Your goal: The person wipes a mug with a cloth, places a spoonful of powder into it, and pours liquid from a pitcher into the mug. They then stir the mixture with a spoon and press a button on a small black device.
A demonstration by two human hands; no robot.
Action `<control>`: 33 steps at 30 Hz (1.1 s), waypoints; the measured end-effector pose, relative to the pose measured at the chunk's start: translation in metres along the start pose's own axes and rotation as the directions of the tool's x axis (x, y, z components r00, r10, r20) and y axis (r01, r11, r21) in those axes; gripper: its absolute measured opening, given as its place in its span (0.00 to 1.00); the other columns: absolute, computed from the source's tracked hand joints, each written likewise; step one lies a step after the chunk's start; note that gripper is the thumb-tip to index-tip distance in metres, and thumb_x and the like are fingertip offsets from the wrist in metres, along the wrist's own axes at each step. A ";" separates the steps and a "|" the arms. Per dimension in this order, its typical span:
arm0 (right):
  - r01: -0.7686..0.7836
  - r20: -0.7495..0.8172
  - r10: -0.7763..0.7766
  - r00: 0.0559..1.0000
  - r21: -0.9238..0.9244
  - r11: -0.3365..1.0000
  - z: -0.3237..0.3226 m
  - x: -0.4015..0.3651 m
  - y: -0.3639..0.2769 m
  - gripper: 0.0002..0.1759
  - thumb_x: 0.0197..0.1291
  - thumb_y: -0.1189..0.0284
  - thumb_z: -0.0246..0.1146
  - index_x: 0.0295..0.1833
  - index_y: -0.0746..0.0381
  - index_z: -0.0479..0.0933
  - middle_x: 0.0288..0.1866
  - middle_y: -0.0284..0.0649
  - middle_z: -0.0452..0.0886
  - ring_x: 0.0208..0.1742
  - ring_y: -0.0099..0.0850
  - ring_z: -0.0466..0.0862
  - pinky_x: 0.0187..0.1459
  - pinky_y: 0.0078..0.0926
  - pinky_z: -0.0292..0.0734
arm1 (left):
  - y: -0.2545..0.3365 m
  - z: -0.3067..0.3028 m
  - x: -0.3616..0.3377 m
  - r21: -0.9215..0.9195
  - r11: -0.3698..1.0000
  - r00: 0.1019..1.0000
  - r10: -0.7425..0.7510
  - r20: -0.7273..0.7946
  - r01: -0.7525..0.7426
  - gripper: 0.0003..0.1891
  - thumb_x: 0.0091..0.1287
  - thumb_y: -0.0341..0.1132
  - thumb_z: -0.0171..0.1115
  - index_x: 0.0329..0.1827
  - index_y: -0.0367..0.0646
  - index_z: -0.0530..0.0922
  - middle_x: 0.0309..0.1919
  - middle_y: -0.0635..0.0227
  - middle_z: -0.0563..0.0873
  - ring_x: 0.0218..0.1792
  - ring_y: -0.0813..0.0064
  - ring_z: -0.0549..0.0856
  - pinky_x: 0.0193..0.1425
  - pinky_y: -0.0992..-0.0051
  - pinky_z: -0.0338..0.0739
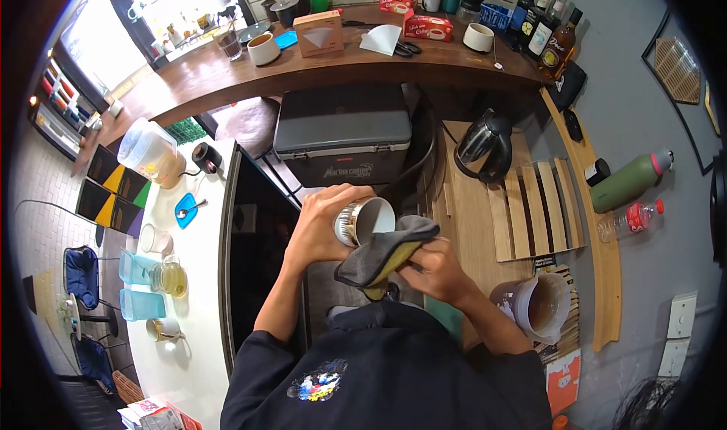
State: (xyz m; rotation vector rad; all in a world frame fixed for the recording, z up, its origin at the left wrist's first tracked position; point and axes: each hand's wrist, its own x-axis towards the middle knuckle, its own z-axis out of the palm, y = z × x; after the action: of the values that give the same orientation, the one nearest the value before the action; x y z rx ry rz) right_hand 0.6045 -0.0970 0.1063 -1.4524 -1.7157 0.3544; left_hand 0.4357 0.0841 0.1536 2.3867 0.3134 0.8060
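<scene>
While our left hand (318, 222) curls round the cup (349, 224), our right hand (439, 271), pinching the cloth (367, 262), should softly rub inside its rim.

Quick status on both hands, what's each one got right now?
Left hand: closed around a cup, its mouth facing right.
Right hand: closed on a grey and yellow cloth, held at the cup's rim.

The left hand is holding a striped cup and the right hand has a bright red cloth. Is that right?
Not quite: the folded cloth is grey and yellow, not red, as the head view shows. The left hand does hold the striped, round cup, and the right hand has the cloth.
</scene>
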 end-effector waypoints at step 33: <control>-0.543 -0.589 0.369 0.719 -0.143 0.828 -0.114 -0.066 0.033 0.08 0.47 0.83 0.71 0.34 0.68 0.81 0.29 0.44 0.85 0.31 0.35 0.87 0.34 0.29 0.78 | -0.038 0.085 0.016 -0.634 0.773 0.993 0.100 0.063 -0.038 0.35 0.33 0.47 0.82 0.45 0.36 0.84 0.42 0.58 0.90 0.46 0.62 0.88 0.57 0.65 0.78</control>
State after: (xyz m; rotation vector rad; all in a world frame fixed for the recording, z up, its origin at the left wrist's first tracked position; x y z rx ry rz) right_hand 0.7094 -0.1814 0.1260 -1.9897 -0.9530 -0.0843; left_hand 0.4995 0.0817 0.0843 1.7878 -0.0882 0.6885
